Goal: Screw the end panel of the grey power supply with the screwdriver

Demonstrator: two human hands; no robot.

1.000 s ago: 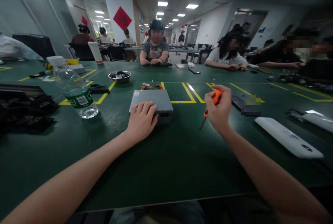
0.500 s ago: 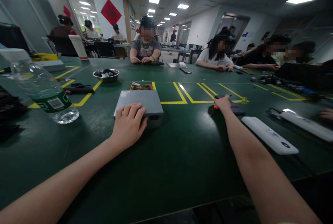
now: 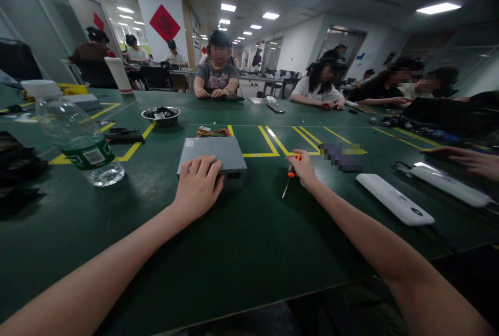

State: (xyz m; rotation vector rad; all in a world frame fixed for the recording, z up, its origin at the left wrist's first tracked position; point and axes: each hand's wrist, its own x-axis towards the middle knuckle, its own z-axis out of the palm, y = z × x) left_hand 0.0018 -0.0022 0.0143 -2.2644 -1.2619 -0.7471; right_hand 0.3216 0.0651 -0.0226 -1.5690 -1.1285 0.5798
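Observation:
A grey metal computer power supply (image 3: 228, 150) lies on the green table, its bundle of coloured wires (image 3: 213, 132) at the far side. My left hand (image 3: 200, 182) is laid over its near left part, fingers bent on the top and thumb by the front face with the socket. To the right of the box, my right hand (image 3: 304, 169) is closed round a screwdriver (image 3: 291, 173) with an orange and black handle. Its thin metal shaft points down toward the table and toward me. Whether the tip touches the table I cannot tell.
At left stand a water bottle (image 3: 91, 143) and a metal bowl (image 3: 161, 115) of dark small parts. Toward the right lie a blurred-out dark flat object (image 3: 341, 157) and white power banks (image 3: 393, 198). Another person's hand (image 3: 468, 159) reaches in at far right. Yellow tape marks the table.
My right hand has moved left and nearer with the screwdriver, away from the dark flat object. My left hand stays on the power supply. Another person's hand has come further in at right.

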